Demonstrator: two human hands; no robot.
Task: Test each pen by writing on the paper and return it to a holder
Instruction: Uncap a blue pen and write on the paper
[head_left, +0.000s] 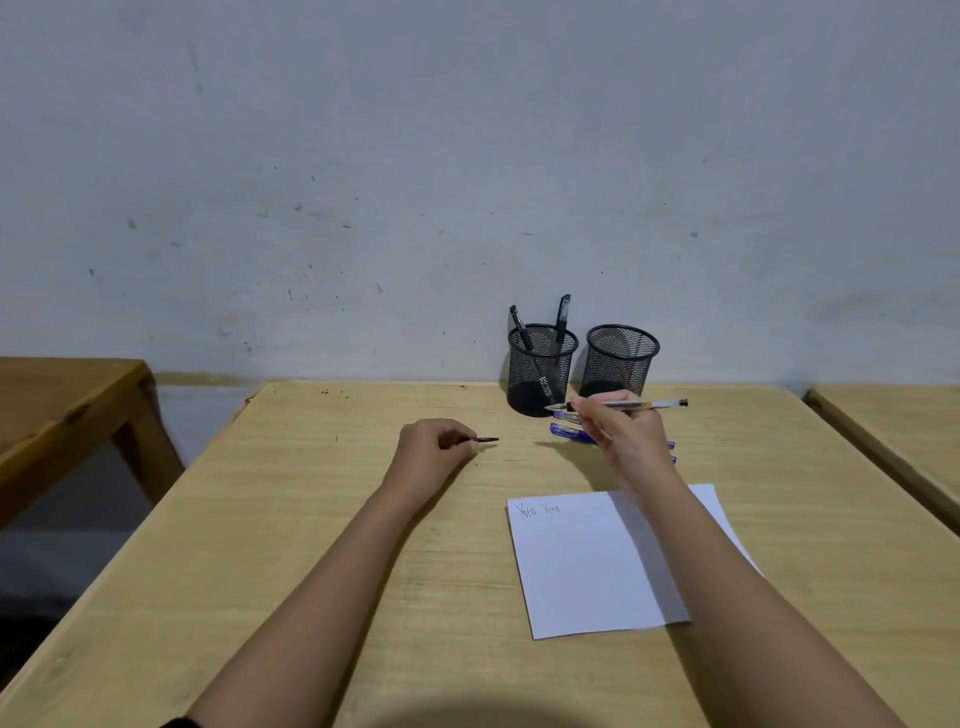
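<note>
The right hand (621, 436) pinches an uncapped pen (640, 404) level near the desk's (311, 519) far edge; the left hand (431, 449) pinches a cap (487, 440) (likely its own). The paper (582, 566) bears two words and the left holder (540, 369) two black pens (564, 312). Blue pens (567, 431) remain untested, and the right holder (621, 361) looks empty.

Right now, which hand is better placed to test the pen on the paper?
The right hand: it holds the uncapped pen just beyond the paper; the left hand only pinches the cap.
</note>
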